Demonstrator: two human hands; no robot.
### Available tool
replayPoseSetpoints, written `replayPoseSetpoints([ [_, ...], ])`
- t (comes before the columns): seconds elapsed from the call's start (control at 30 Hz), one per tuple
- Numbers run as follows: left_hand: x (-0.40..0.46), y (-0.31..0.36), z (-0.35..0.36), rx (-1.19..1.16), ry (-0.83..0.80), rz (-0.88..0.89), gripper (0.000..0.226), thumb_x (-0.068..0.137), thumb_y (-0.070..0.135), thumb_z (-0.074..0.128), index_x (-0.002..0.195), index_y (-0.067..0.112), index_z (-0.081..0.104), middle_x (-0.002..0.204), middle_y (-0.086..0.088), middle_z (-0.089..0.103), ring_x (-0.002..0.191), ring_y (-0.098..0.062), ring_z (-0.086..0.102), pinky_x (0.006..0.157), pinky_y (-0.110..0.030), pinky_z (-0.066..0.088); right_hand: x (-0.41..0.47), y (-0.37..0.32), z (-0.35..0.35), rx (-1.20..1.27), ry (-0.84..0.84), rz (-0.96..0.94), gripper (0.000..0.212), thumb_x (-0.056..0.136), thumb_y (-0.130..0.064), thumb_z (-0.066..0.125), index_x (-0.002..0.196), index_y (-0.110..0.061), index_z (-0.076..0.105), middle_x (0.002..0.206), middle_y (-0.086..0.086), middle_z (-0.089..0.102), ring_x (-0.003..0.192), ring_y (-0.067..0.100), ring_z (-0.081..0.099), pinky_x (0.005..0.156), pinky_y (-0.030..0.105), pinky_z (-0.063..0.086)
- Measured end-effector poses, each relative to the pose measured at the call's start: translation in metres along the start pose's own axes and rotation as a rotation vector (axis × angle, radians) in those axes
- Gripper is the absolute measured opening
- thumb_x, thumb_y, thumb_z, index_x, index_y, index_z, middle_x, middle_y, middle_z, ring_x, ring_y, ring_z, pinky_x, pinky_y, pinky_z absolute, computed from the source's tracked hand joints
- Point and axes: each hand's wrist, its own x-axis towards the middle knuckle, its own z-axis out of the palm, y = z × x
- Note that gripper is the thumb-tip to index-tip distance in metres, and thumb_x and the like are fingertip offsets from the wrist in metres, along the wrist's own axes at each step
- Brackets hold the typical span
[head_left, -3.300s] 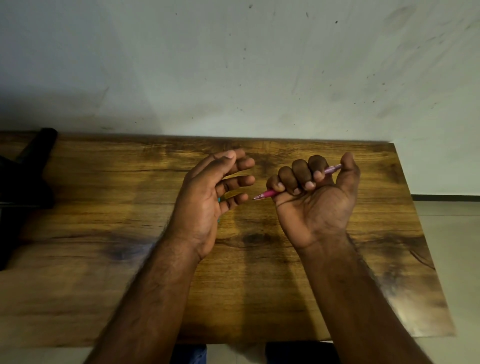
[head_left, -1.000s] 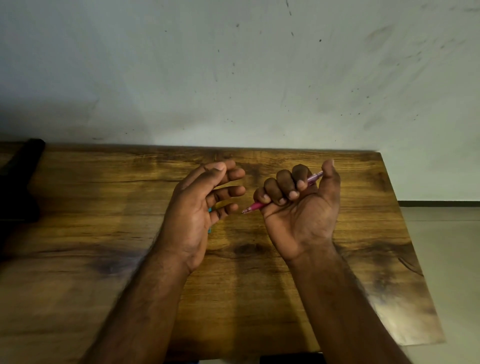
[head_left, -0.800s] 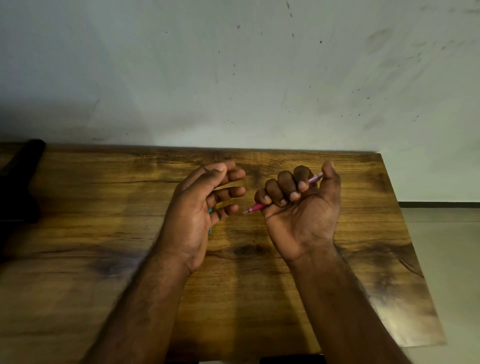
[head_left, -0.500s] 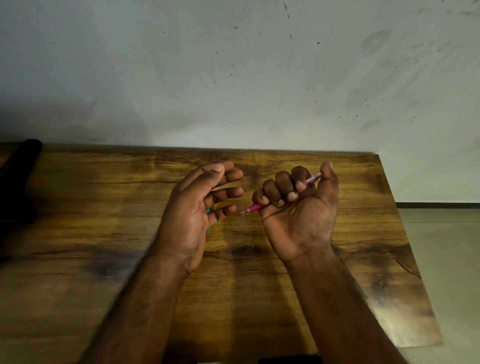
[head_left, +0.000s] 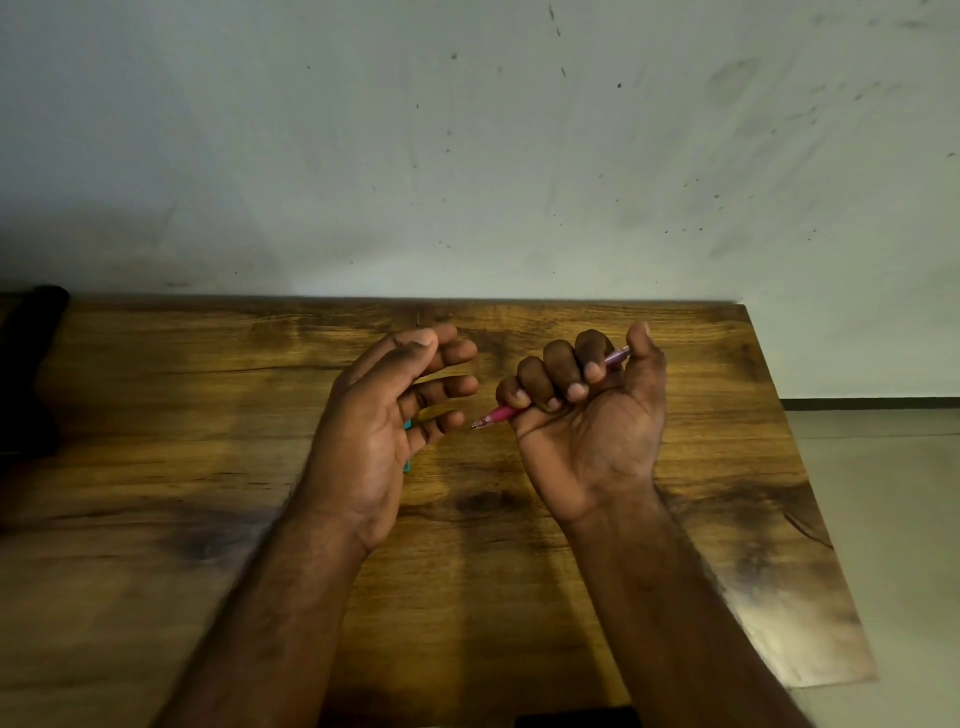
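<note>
Right now the right hand (head_left: 592, 426) is palm-up over the wooden table (head_left: 727, 467), fingers curled tight around a pink pen (head_left: 498, 414). Thumb stands up at the far end, just beside the pen's purplish back end, which pokes out between thumb and index finger. Pen tip sticks out past the little finger, pointing left toward the other hand. Pen lies slanted, tip end lower and nearer the camera side, back end higher toward the wall (head_left: 467, 156).

Left hand (head_left: 384, 431) sits just left of the pen tip, close but not touching it. Fingers loosely bent, spread a little, palm turned toward the right hand. It grips nothing that can be seen. A small teal thing (head_left: 408, 465) peeks out from behind the palm edge; mostly hidden, can't tell what it is or whether the hand touches it.

Both forearms come in from the bottom edge, held over the tabletop. Whether wrists rest on the wood can't be told.

Far left edge has a dark black object (head_left: 31, 364), too dim to identify. Pale floor (head_left: 883, 519) shows at right beyond the table edge. Wall is grey-white with small dark specks.
</note>
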Motion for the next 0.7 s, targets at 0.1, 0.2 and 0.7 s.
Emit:
replayPoseSetpoints([
  [0.1,-0.0001,-0.0002,0.0000,0.001,0.000,-0.001,0.044,0.089,0.045,0.057,0.122,0.020,0.072,0.122,-0.004,0.078,0.103,-0.021,0.075,0.085,-0.041,0.054,-0.0007,-0.0003,0.0004,0.007,0.008,0.003,0.057,0.102,-0.059,0.038,0.063,-0.017,0.041,0.053,-0.002,0.032,0.055,0.015,0.024,0.060,0.034,0.030],
  [0.2,-0.0001,-0.0005,-0.0001,-0.002,0.000,-0.001,0.043,0.089,0.044,0.057,0.121,0.021,0.072,0.122,-0.004,0.078,0.103,-0.021,0.075,0.085,-0.042,0.054,-0.0005,-0.0002,0.0004,-0.003,0.016,-0.006,0.055,0.104,-0.054,0.037,0.062,-0.017,0.040,0.053,-0.002,0.031,0.055,0.015,0.023,0.060,0.034,0.029],
  [0.7,0.0004,-0.0017,0.0005,0.005,0.003,-0.003,0.042,0.090,0.045,0.057,0.121,0.021,0.072,0.122,-0.004,0.078,0.104,-0.022,0.075,0.085,-0.042,0.055,-0.0006,0.0011,0.0017,0.012,0.004,-0.002,0.056,0.102,-0.059,0.039,0.065,-0.017,0.041,0.054,-0.002,0.032,0.056,0.015,0.023,0.060,0.034,0.030],
])
